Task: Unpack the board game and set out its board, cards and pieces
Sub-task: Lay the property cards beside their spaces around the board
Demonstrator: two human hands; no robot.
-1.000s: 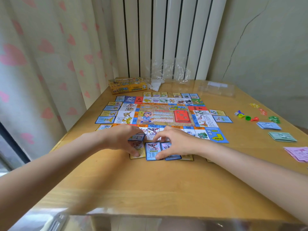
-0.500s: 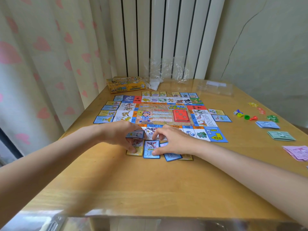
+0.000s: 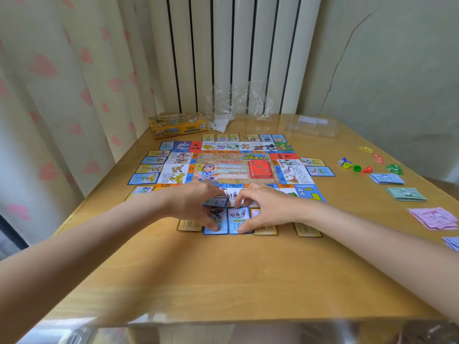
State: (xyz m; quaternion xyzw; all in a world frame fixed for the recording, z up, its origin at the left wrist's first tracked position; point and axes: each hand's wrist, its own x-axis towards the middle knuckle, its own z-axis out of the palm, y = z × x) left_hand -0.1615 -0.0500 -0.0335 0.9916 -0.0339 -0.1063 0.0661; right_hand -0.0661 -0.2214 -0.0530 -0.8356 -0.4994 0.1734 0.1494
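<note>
Wooden table [image 3: 248, 274] carries the game board [image 3: 231, 167] at its centre — both hands at its near edge (cards in a row there). Left hand [image 3: 193, 207] pinches a small card stack [image 3: 215, 202]; right hand [image 3: 265, 207] presses fingertips on a blue card [image 3: 239, 219].

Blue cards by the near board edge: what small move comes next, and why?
Probably lay the card in the left hand into the row. That small stack hangs above the two blue cards already lying side by side, which the right hand touches, and the fingers seem to pinch it.
</note>
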